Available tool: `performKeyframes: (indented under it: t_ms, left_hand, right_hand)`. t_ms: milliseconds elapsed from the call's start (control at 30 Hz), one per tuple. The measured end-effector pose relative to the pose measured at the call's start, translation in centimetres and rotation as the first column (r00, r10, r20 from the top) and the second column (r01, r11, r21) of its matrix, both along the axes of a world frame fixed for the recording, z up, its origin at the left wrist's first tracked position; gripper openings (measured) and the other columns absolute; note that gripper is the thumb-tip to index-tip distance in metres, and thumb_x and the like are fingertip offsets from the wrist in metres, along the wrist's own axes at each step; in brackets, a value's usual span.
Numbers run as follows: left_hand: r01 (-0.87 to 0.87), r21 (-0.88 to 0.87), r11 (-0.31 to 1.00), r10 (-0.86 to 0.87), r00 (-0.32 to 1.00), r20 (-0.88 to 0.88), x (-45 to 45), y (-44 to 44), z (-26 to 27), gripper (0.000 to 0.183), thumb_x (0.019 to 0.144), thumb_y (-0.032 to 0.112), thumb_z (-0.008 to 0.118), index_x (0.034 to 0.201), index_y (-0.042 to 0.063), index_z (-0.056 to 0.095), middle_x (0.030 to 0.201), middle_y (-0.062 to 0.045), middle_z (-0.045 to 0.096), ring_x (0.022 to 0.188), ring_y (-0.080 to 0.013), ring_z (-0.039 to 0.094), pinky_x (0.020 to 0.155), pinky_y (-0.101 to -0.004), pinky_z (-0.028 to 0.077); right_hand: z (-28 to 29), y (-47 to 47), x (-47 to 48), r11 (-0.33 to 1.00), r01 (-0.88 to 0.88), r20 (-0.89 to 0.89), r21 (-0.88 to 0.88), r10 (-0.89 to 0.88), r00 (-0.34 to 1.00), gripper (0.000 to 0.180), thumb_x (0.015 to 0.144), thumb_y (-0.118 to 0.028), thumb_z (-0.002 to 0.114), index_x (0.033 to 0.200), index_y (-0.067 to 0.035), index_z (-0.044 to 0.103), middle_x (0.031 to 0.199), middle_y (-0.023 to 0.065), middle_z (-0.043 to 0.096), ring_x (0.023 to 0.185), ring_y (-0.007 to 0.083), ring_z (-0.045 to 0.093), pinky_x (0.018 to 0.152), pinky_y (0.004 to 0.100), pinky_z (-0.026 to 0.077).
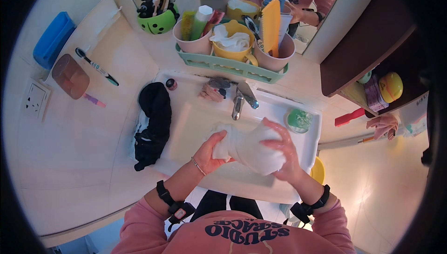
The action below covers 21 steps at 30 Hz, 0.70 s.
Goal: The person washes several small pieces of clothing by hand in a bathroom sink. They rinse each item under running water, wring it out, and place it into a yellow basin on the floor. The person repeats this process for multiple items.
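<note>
Over the washbasin [181, 149], a bunched, wet-looking white cloth [256, 149] is held between both hands. My left hand [211, 151] grips its narrower left end, thumb on top. Spread around the rounded right end are the fingers of my right hand [288, 152]. The chrome faucet [241, 100] stands just behind the cloth. A green bar of soap [300, 119] in a round dish lies at the basin's right rear corner. Black fabric [153, 125] is draped along the left rim. Small crumpled beige and grey fabric pieces [213, 90] rest left of the faucet.
Behind the basin, a green tray [230, 66] holds cups with a comb, toothbrush and tubes. A green toothbrush holder [157, 22] sits left of it. A small round jar [171, 84] stands on the rear left rim. Right are a dark shelf [366, 41] and a red brush [349, 117].
</note>
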State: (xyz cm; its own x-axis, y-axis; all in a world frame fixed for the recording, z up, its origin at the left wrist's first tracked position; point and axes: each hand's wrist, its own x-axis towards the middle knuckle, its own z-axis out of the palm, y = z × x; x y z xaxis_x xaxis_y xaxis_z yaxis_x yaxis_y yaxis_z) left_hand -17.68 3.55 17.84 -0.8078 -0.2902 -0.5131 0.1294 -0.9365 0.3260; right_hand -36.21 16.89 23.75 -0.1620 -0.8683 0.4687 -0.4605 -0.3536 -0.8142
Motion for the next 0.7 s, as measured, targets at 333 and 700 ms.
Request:
performKeyframes:
  t_ms: [333, 700]
  left_hand:
    - [0.208, -0.019, 0.978, -0.207, 0.978, 0.035, -2.9, -2.9, 2.8, 0.034, 0.093, 0.037, 0.049, 0.105, 0.007, 0.061, 0.096, -0.008, 0.067, 0.085, -0.0206, 0.066, 0.075, -0.0325, 0.054]
    - [0.422, -0.348, 0.837, -0.268, 0.871, 0.412, -4.6, -4.6, 3.7, 0.030, 0.083, 0.024, 0.065, 0.105, 0.005, 0.059, 0.094, -0.006, 0.064, 0.083, -0.0173, 0.063, 0.075, -0.0309, 0.052]
  right_hand:
    - [1.8, -0.8, 5.2, 0.977, -0.064, -0.577, -0.205, -0.067, 0.814, 0.029, 0.061, -0.021, 0.071, 0.090, -0.020, 0.063, 0.111, 0.0020, 0.054, 0.115, 0.0332, 0.049, 0.095, 0.0502, 0.041]
    - [-1.9, -2.6, 7.7, 0.928, -0.243, -0.732, -0.284, -0.047, 0.679, 0.011, 0.069, -0.024, 0.058, 0.073, -0.014, 0.057, 0.094, 0.0047, 0.049, 0.103, 0.0287, 0.049, 0.095, 0.0450, 0.038]
